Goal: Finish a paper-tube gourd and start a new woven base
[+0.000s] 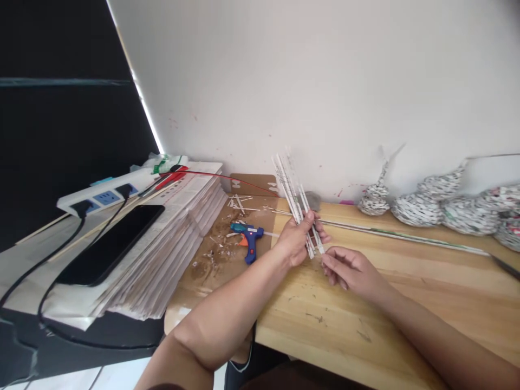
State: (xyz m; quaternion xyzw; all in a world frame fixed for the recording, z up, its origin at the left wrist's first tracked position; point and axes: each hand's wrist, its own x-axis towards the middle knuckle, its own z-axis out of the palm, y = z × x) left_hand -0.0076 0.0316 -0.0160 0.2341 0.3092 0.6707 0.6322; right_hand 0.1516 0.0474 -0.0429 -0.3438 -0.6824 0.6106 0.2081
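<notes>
Several thin rolled paper sticks [289, 189] stand slanted in my left hand [299, 238], whose fingers are wrapped round them. Their lower ends poke out below the palm. Close on the right, my right hand [343, 266] is closed in a pinch at the lower end of one stick. A blue glue gun [251, 238] lies left of my left hand on brown cardboard [203, 276], among white scraps. Behind both hands, long thin paper rods [390, 234] lie across the wooden table [390, 336].
Woven paper gourd shapes [418, 208] stand along the wall at the right. On the left, a tall paper stack [162, 260] bears a black phone [111, 246] and a power strip [105, 196] with black cables. A dark tool tip [506, 265] shows at the right edge.
</notes>
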